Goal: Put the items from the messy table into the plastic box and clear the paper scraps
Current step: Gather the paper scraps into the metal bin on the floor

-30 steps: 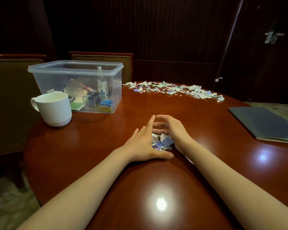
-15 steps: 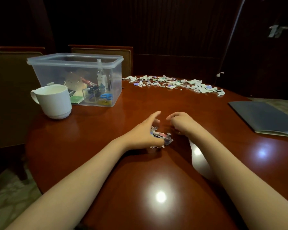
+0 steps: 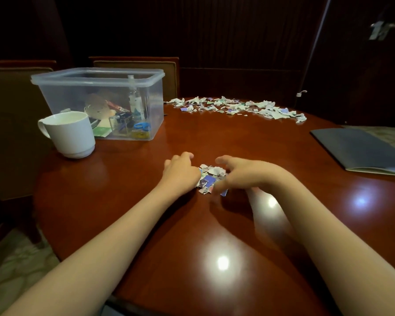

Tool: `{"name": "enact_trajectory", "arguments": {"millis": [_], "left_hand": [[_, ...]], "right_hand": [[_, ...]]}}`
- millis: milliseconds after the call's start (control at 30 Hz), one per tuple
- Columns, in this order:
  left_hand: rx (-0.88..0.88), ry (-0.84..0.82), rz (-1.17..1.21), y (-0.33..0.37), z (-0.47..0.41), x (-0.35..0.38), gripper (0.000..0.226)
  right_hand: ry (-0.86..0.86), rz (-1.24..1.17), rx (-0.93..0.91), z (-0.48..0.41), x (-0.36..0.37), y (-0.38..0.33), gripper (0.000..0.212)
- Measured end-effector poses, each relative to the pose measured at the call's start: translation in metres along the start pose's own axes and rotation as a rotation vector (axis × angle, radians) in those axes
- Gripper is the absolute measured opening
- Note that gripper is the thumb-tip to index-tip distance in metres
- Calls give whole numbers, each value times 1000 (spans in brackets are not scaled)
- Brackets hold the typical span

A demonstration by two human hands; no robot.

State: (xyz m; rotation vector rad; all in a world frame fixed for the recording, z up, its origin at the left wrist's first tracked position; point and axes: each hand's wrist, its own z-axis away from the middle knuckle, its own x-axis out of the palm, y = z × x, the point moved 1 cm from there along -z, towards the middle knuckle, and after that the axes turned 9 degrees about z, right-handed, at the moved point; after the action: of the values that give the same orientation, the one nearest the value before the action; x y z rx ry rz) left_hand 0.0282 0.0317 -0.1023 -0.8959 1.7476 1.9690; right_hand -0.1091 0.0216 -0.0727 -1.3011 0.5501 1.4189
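Observation:
A small pile of torn paper scraps [image 3: 211, 177] lies on the dark red table [image 3: 128, 201] in front of me. My left hand [image 3: 180, 172] is curled against the pile's left side, knuckles up. On the pile's right side, my right hand [image 3: 244, 172], blurred, curves its fingers and thumb round it. A long band of more paper scraps [image 3: 237, 107] stretches along the table's far edge. The clear plastic box [image 3: 96, 75] stands at the back left with a small bottle, blue scissors and other items inside.
A white mug [image 3: 69, 133] stands just in front of the box's left corner. A dark blue folder [image 3: 360, 151] lies at the right edge. Chair backs [image 3: 135, 65] rise behind the table.
My hands went from flat and cupped round the pile to curled on it. The right hand has closed in from the right, bunching the scraps tighter between both hands.

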Motion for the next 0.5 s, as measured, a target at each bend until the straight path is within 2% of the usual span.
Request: {"name": "enact_trajectory", "arguments": {"millis": [67, 133, 233, 367, 500], "left_hand": [[-25, -41, 104, 4, 0, 2, 56], [-37, -37, 201, 7, 2, 0, 53], [-64, -26, 270, 5, -1, -2, 53], [-89, -30, 446, 6, -1, -5, 54], [-129, -71, 563, 7, 0, -6, 55]], "right_hand": [[-51, 144, -15, 1, 5, 0, 110], [-66, 149, -13, -1, 9, 5, 117], [15, 174, -51, -8, 20, 6, 110], [170, 137, -197, -14, 37, -9, 99], [294, 181, -198, -22, 42, -13, 88]]}}
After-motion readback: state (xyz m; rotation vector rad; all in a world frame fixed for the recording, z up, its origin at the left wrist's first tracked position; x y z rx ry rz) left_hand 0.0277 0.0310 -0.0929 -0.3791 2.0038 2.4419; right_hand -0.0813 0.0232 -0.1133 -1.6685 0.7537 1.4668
